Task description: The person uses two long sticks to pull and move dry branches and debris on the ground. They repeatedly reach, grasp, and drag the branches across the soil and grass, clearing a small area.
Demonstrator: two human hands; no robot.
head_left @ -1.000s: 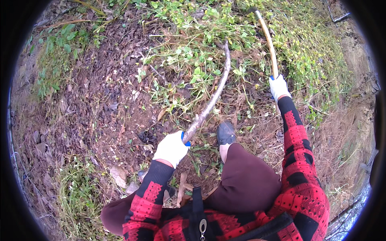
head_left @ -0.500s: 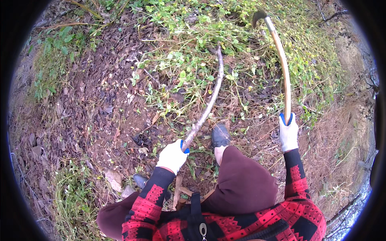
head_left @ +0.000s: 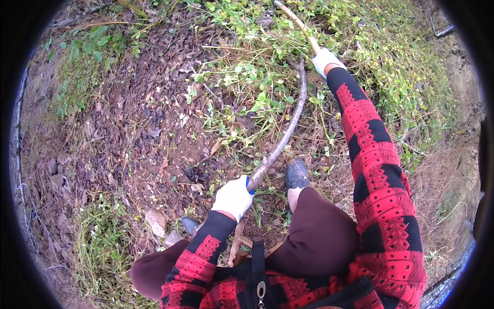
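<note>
In a white and blue work glove, my left hand (head_left: 234,198) is closed round the near end of a curved stick (head_left: 286,136). The stick bends up and away from me, its far tip among the low green plants (head_left: 265,98). My right hand (head_left: 327,62), gloved too, grips the wooden handle of a sickle (head_left: 301,26) at the far right of the middle, arm stretched out. That handle slants up and left to the top edge of the view; the blade is out of sight. A small gap separates my right hand from the stick's tip.
Leaf litter and bare soil (head_left: 149,118) cover the slope on the left. Pale stones (head_left: 156,222) lie near my left shoe (head_left: 190,225). My right shoe (head_left: 297,174) stands beside the stick. Short pieces of wood (head_left: 236,244) lie between my legs. Dry grass spreads on the right.
My right hand has swung the sickle forward and to the left, carrying its blade out of view. My left hand still holds the stick; the whole view has shifted slightly.
</note>
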